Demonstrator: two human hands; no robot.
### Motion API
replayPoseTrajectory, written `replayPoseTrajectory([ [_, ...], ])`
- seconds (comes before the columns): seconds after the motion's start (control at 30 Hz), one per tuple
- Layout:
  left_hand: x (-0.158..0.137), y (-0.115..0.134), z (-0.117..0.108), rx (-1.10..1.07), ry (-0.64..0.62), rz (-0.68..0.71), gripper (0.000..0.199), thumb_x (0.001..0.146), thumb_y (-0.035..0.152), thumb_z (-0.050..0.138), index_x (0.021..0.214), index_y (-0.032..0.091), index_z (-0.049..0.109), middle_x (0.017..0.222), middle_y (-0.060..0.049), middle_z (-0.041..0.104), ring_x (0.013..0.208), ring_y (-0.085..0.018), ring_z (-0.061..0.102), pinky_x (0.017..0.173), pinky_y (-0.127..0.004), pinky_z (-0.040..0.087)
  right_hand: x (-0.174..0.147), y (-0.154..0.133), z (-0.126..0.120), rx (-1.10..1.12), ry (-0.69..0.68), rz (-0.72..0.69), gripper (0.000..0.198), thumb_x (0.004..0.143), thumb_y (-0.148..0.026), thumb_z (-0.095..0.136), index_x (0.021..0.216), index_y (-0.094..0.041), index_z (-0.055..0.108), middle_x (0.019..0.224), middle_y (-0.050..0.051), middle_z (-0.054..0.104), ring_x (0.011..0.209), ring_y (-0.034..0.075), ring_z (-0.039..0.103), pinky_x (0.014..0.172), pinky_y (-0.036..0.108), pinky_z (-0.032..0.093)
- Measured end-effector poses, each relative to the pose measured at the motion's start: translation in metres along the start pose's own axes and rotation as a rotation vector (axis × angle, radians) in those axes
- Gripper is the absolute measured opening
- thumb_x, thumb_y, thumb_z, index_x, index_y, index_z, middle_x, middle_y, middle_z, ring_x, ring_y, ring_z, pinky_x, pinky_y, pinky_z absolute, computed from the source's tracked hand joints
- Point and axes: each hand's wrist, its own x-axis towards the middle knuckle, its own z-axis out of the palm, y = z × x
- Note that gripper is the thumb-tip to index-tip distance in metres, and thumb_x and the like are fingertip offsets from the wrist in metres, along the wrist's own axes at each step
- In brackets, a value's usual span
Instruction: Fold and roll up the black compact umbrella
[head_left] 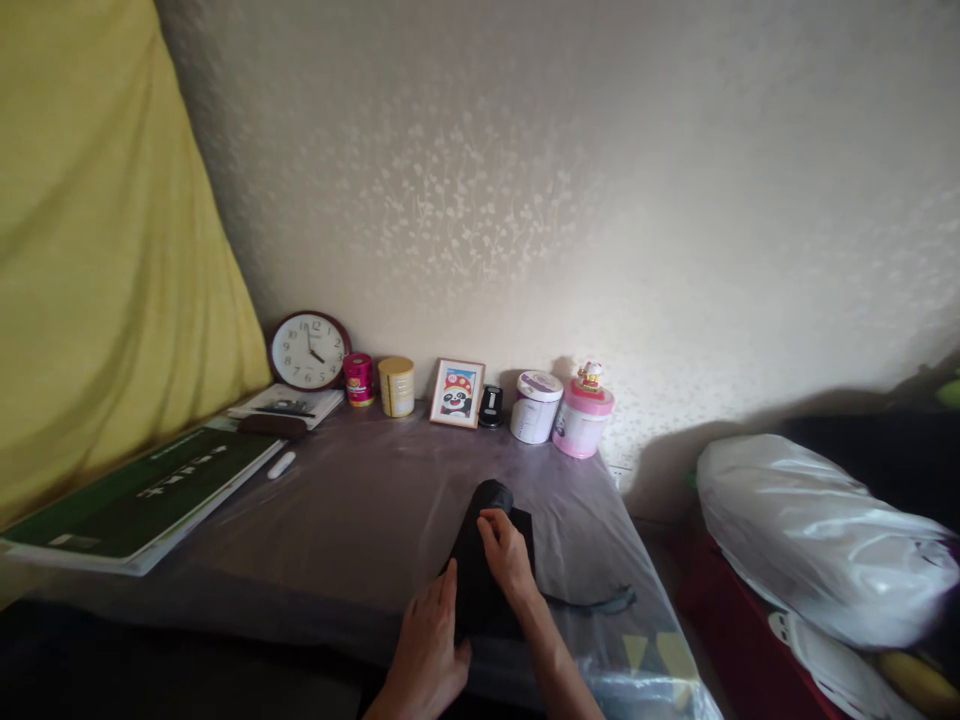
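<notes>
A black rolled bundle with a rounded far end lies lengthwise near the table's front edge; it looks like a folded umbrella. Its near end is hidden by my hands and dark shadow. My right hand is closed on its upper part, fingers bent and thumb tucked in. Along the bundle's left side rests my left hand, its fingers stretched out and thumb apart. A flat black flap sticks out at the right of the roll. From beneath my right wrist a dark grey strap trails across the table.
A clock, tins, a panda picture frame, a black stapler-like object and tubs line the wall. A green folder lies left. Right of the table edge sits a white plastic bag.
</notes>
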Motion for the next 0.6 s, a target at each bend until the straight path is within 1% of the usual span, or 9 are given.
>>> replayPoseTrajectory([
  [0.07,0.001,-0.003,0.002,-0.017,0.022,0.010,0.074,0.064,0.017,0.048,0.136,0.008,0.030,0.138,-0.014,0.044,0.126,-0.024,0.042,0.104,-0.039,0.034,-0.003,-0.007,-0.003,0.084,-0.095,0.035,0.029,0.085,-0.037,0.039,0.091,-0.020,0.062,0.059,-0.002,0.061,0.045,0.012,0.056,0.046,0.022,0.042],
  [0.13,0.002,-0.006,0.005,-0.033,0.036,0.021,0.071,0.065,0.019,0.049,0.133,0.009,0.033,0.137,-0.014,0.045,0.125,-0.024,0.043,0.104,-0.038,0.034,-0.005,-0.011,-0.004,0.129,-0.148,0.057,0.029,0.086,-0.036,0.038,0.092,-0.020,0.061,0.058,-0.004,0.059,0.041,0.011,0.053,0.043,0.021,0.041],
  [0.2,0.002,-0.010,0.008,-0.033,0.031,0.024,0.068,0.067,0.020,0.050,0.132,0.008,0.035,0.135,-0.016,0.047,0.124,-0.024,0.044,0.105,-0.038,0.034,-0.007,-0.012,-0.004,0.113,-0.141,0.019,0.026,0.085,-0.034,0.041,0.091,-0.021,0.063,0.062,-0.002,0.062,0.049,0.012,0.058,0.048,0.021,0.044],
  [0.27,0.001,-0.013,0.012,-0.025,0.011,0.008,0.064,0.069,0.022,0.050,0.129,0.005,0.037,0.133,-0.019,0.047,0.124,-0.027,0.044,0.105,-0.040,0.034,-0.010,-0.012,-0.003,0.065,-0.110,-0.062,0.023,0.083,-0.030,0.044,0.086,-0.022,0.065,0.072,0.000,0.066,0.065,0.014,0.063,0.060,0.023,0.048],
  [0.33,-0.001,-0.016,0.013,-0.058,0.028,0.020,0.069,0.071,0.021,0.049,0.133,0.003,0.027,0.136,-0.022,0.043,0.127,-0.028,0.041,0.105,-0.042,0.034,-0.012,-0.013,-0.003,0.003,-0.096,-0.139,0.020,0.082,-0.025,0.047,0.080,-0.023,0.067,0.079,0.002,0.068,0.075,0.016,0.064,0.070,0.024,0.049],
  [0.43,-0.005,-0.016,0.009,-0.162,0.110,0.092,0.090,0.070,0.016,0.049,0.140,0.010,-0.008,0.144,-0.020,0.032,0.130,-0.024,0.038,0.104,-0.041,0.035,-0.014,-0.016,-0.003,-0.103,-0.114,-0.181,0.018,0.079,-0.020,0.050,0.079,-0.023,0.067,0.078,0.002,0.066,0.071,0.015,0.063,0.067,0.024,0.048],
  [0.47,-0.006,-0.015,0.006,-0.177,0.136,0.107,0.095,0.070,0.015,0.050,0.139,0.013,-0.016,0.145,-0.018,0.030,0.131,-0.023,0.036,0.104,-0.042,0.035,-0.015,-0.018,-0.003,-0.133,-0.119,-0.184,0.018,0.079,-0.019,0.050,0.079,-0.023,0.068,0.078,0.001,0.065,0.068,0.014,0.062,0.065,0.023,0.048],
  [0.53,-0.006,-0.010,-0.001,-0.143,0.173,0.102,0.099,0.069,0.016,0.053,0.139,0.018,-0.016,0.148,-0.018,0.024,0.133,-0.026,0.031,0.104,-0.044,0.034,-0.015,-0.019,-0.004,-0.168,-0.124,-0.190,0.018,0.078,-0.017,0.051,0.081,-0.023,0.068,0.077,0.001,0.063,0.067,0.014,0.062,0.064,0.023,0.047],
  [0.6,-0.005,-0.005,-0.005,-0.070,0.195,0.085,0.097,0.067,0.017,0.057,0.141,0.021,-0.005,0.150,-0.017,0.015,0.136,-0.029,0.023,0.105,-0.047,0.032,-0.015,-0.020,-0.004,-0.180,-0.134,-0.197,0.018,0.079,-0.018,0.051,0.080,-0.023,0.067,0.077,0.001,0.063,0.068,0.013,0.062,0.064,0.022,0.047],
])
